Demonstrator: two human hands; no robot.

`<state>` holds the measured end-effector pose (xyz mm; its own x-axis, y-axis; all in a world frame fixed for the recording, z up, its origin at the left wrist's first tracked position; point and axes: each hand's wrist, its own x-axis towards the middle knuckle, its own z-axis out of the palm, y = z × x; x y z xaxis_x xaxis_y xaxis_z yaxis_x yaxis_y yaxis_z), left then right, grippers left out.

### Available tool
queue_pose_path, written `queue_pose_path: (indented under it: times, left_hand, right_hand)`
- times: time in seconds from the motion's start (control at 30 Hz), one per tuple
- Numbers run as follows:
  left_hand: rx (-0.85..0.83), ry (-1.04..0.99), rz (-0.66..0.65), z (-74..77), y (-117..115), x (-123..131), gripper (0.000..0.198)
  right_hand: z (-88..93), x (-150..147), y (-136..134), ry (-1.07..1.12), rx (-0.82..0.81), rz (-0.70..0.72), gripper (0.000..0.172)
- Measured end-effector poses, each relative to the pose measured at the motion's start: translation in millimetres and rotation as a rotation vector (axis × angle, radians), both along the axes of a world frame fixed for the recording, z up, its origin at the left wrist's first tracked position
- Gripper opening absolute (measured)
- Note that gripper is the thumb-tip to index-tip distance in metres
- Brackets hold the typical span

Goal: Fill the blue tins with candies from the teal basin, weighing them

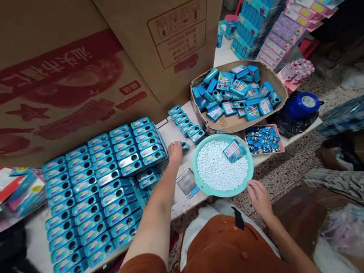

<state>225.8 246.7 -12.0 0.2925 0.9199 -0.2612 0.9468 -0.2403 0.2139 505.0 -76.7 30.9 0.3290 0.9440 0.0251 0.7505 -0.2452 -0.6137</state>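
My left hand (175, 153) is closed on a small blue tin (185, 145), whose end sticks out past my fingers, over the table between the rows and the basin. My right hand (259, 195) is beside the near right rim of a mint-green basin (199, 186); its fingers are loosely apart and nothing shows in them. Small white candies (219, 172) fill the basin, and one blue tin (234, 150) lies on top of them. Left of my left hand stand packed rows of blue tins (89, 200) with dark round holes in their tops.
A cut-down cardboard box (231, 122) holds loose blue tins. Beside it is a pink tray (282, 142) of shiny blue caps. A short double row of tins (185, 122) stands behind the basin. Large cartons (91, 77) wall off the back. A digital scale (186, 182) lies near the front edge.
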Motion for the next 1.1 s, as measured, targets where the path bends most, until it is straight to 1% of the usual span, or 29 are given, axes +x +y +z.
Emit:
queue_pose_path:
  times: [0.07,0.13,0.2,0.3,0.37,0.4,0.47,0.53,0.7,0.8,0.87,0.97,1.1]
  left_hand:
    - [-0.025,0.016,0.016,2.0,-7,-4,0.028]
    - [-0.031,0.022,0.029,10.7,-26,-12,0.023]
    - [-0.023,0.023,0.049,24.3,-55,-24,0.022]
    - [-0.007,0.009,0.098,45.6,-107,-45,0.023]
    - [-0.005,-0.015,0.132,54.4,-139,-58,0.024]
    - [-0.008,-0.03,0.144,56.1,-152,-62,0.025]
    - [-0.02,-0.055,0.156,54.4,-172,-69,0.025]
    - [-0.033,-0.076,0.154,47.1,-184,-70,0.026]
    - [-0.056,-0.111,0.137,19.5,-193,-62,0.029]
    - [-0.05,-0.125,0.144,9.3,-197,-63,0.04]
    - [-0.031,-0.136,0.159,7.8,-202,-69,0.053]
    - [0.018,-0.163,0.19,11.0,-216,-82,0.067]
    - [0.038,-0.22,0.215,15.5,-246,-100,0.068]
  right_hand:
    - [-0.4,3,1,0.002,-0.012,0.003,0.027]
    - [-2.2,4,4,0.007,-0.027,0.023,0.027]
    - [-4.7,4,8,0.017,-0.038,0.051,0.027]
    - [-7.9,0,18,0.026,-0.042,0.083,0.028]
    - [-8.2,-4,25,0.027,-0.032,0.108,0.029]
    - [-7.8,-6,28,0.028,-0.026,0.121,0.029]
    - [-6.1,-11,34,0.032,-0.013,0.145,0.029]
    - [-3.7,-16,36,0.029,-0.002,0.156,0.028]
    - [2.5,-23,26,-0.002,0.021,0.154,0.026]
    - [5.9,-26,12,-0.022,0.027,0.145,0.025]
    - [7.4,-27,1,-0.033,0.029,0.13,0.026]
    - [7.4,-30,-13,-0.04,0.024,0.11,0.026]
    - [4.7,-37,-24,-0.035,0.013,0.102,0.026]
